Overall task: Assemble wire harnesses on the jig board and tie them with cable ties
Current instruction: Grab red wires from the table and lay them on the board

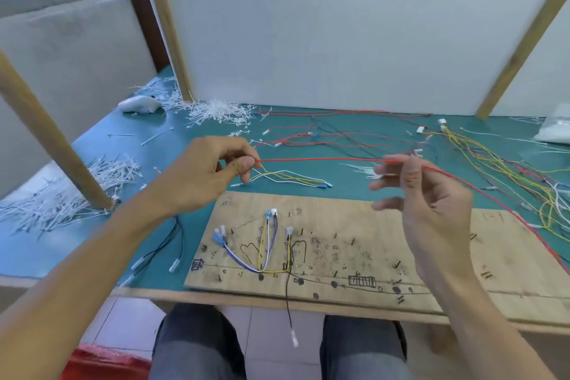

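A green counter [148,163] runs in front of a white back panel [339,25] framed by wooden posts. A wooden jig board [354,225] lies at the counter's near edge, marked with pen lines and studded with small pegs. Heaps of white cable ties [219,112] lie at the back left and by the left post. Loose red and dark wires [339,136] sprawl across the counter behind the board, and a yellow bundle [493,163] lies to the right.

On the left part of the board, purple, yellow and white leads [268,244] loop around the pegs, and a black lead [288,302] hangs over the near edge.

The left hand [212,170] hovers above the counter behind the board, thumb and fingers [246,163] pinched together on a red wire [324,159] and a few yellow and white strands [290,177]. The red wire stretches straight across to the right hand [422,194], raised over the board. Its fingers [388,205] are blurred and loosely spread; whether they grip the wire cannot be told.
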Tool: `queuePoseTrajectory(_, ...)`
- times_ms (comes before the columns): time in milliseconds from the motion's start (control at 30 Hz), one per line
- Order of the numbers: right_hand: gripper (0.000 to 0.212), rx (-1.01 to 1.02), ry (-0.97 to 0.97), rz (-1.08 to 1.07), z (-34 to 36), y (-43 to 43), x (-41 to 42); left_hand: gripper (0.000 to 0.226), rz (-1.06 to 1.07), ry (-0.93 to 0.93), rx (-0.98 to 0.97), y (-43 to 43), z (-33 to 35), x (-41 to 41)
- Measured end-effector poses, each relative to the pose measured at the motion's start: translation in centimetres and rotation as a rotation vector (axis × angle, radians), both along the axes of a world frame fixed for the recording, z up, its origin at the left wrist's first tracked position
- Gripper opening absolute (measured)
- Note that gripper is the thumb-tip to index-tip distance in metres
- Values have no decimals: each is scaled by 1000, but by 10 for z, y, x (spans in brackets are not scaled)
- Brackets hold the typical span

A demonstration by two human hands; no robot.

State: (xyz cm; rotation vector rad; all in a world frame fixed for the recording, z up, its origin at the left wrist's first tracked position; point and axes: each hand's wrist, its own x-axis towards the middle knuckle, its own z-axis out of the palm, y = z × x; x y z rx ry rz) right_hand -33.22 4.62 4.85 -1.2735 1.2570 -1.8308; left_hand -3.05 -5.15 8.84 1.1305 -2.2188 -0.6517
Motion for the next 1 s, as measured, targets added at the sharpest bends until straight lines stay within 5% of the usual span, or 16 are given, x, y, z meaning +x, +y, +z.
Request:
queuePoseTrajectory(100,49,171,182,11,-17,32,13,19,-30,34,-12,21,-11,-1)
queuePoseTrajectory(267,18,-168,615,24,-8,51,45,17,-150,-20,28,45,-26,-2)
queuePoseTrajectory(367,27,-23,869,120,-11,34,72,14,-177,-10,32,57,-29,-4)
queuePoseTrajectory(567,28,126,798,309,-43,23,87,13,42,-57,33,55,-44,30)
queuePoseTrajectory(700,29,165,1015,315,-53,18,88,7,199,-81,106,55,-62,62)
queuePoseTrajectory(1000,10,152,1132,325,-60,12,104,15,390,-163,126,60,-89,71)
